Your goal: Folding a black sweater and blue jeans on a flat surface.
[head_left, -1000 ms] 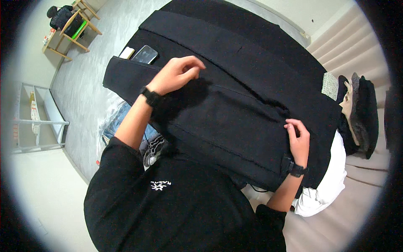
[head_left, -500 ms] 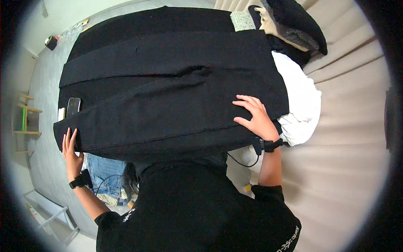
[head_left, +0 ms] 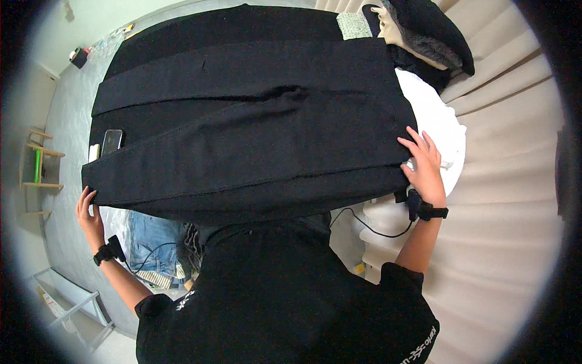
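Note:
Black trousers (head_left: 242, 145) lie spread flat in front of me, legs toward the left and waist toward the right. A raised wrinkle shows near the crotch. At the near left leg hem, my left hand (head_left: 91, 218) rests its fingertips on the corner, fingers slightly apart. My right hand (head_left: 427, 173) is at the waist end, its fingers spread over the near right edge and thumb apart. Each wrist wears a black strap with a small cabled device. Whether either hand has cloth pinched underneath is hidden.
A phone (head_left: 113, 141) and a small white object (head_left: 93, 153) lie by the left hem. White cloth (head_left: 445, 121) is beyond the waist, with dark piled clothing (head_left: 430, 36) at the far right. Folded jeans (head_left: 154, 239) sit below at left. A beige curtain (head_left: 503, 182) hangs at right.
My right hand has slid right from the trousers' upper part to the waist edge. My left hand has shifted slightly left, off the cloth to its hem corner. The trousers look unchanged.

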`<state>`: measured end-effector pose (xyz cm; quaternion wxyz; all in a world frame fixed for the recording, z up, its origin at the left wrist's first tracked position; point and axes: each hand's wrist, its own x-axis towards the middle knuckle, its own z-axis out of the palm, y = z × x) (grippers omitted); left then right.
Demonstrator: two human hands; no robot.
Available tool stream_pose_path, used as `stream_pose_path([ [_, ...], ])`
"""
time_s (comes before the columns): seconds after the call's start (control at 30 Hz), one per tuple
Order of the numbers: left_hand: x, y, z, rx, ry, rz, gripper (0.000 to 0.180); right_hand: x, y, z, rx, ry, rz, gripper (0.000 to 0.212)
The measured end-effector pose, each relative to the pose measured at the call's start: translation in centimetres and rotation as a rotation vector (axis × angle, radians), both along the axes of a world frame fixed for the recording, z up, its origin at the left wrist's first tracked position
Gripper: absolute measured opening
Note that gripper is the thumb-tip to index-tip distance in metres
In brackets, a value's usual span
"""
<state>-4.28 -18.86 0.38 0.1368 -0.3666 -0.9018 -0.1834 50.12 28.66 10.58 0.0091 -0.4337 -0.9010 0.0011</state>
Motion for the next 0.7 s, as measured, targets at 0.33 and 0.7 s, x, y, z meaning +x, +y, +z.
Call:
stream_pose_path([
  [0.33,-3.5,-0.9,0.5,0.164,-0.008,-0.049,0.02,0.8,1.2,-1.3,0.111,0.035,-0.053,0.048],
  [0.7,-6.7,-1.0,3.5,0.545,-0.271,-0.031,0.017,3.2,7.7,0.1,0.209,0.429,0.16,0.026],
])
